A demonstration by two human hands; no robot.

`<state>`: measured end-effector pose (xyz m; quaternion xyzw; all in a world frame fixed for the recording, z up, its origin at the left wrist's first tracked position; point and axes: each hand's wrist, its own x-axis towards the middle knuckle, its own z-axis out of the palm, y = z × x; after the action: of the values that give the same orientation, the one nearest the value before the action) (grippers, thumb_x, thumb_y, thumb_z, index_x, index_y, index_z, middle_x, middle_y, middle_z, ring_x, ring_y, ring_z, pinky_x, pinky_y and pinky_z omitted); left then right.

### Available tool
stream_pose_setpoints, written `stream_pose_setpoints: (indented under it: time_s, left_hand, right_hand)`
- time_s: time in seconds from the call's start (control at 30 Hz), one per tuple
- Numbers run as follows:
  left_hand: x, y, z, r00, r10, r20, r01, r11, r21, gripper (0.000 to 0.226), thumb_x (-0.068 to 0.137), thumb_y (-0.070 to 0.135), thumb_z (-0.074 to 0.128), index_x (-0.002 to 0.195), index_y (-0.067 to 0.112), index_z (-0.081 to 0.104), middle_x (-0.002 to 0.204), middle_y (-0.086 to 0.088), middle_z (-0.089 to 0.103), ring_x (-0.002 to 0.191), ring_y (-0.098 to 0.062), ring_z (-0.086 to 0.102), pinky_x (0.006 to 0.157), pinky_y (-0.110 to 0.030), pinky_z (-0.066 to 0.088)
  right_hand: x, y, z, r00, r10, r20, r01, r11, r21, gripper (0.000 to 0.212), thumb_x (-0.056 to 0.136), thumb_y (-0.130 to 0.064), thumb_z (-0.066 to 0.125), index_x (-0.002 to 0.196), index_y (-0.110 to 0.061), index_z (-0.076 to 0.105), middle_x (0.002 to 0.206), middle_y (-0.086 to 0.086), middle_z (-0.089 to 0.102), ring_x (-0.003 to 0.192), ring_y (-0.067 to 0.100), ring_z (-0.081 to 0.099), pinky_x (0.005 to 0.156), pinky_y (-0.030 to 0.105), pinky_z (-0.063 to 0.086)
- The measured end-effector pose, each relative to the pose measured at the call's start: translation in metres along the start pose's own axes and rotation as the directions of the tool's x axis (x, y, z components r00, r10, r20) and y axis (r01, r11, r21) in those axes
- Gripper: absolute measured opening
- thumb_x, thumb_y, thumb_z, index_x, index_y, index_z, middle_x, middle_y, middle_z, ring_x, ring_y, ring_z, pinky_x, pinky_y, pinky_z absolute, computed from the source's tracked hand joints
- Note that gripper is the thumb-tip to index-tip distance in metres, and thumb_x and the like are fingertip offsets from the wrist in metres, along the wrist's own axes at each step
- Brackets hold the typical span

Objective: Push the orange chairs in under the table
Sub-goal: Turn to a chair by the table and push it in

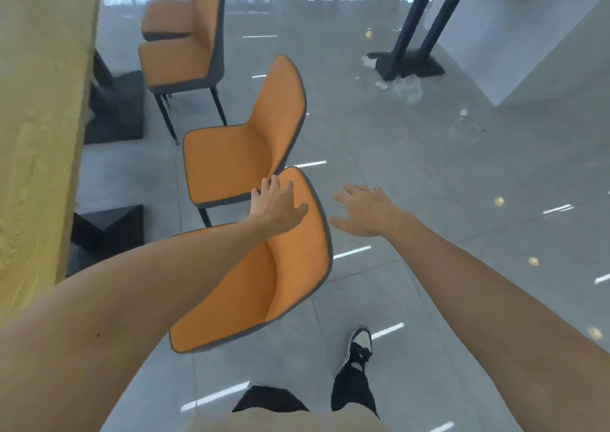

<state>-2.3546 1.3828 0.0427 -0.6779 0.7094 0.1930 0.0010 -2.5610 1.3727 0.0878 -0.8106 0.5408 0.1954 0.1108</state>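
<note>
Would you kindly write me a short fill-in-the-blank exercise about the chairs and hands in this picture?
1. The left hand rests on the backrest of the ____ chair.
2. The right hand is open and touches ____.
3. The table stands on the ____ side of the row of chairs in the picture.
4. In all, ____ orange chairs are in view.

Missing words: nearest; nothing; left; four
</note>
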Motion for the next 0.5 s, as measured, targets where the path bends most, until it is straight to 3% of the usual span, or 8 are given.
stream_pose_setpoints:
  time_s: [0.23,0.5]
  left_hand:
    - [0.046,0.029,0.01,0.932,-0.353,-0.083,0.335,0.926,-0.175,0.077,0.1,0.059,0.04,0.159,0.014,0.019,0.167,-0.019,0.011,0.153,-0.04,0.011,0.121,-0.057,0.016]
    - [0.058,0.017,0.036,0.685,-0.718,-0.12,0.642,0.674,-0.365,0.081,0.1,0.059,0.04,0.16,0.012,0.013,0.167,-0.021,0.008,0.154,-0.037,0.008,0.121,-0.056,0.016]
  right_hand:
    - [0.105,0.047,-0.031,0.939,-0.336,-0.073,0.331,0.94,-0.083,0.076,0.099,-0.055,0.045,0.161,-0.022,0.016,0.169,0.011,0.007,0.154,0.029,0.012,0.122,0.053,0.014]
    - [0.199,0.021,-0.044,0.675,-0.723,-0.146,0.698,0.69,-0.192,0.076,0.098,-0.05,0.049,0.16,-0.018,0.019,0.167,0.017,0.008,0.153,0.036,0.014,0.122,0.056,0.019]
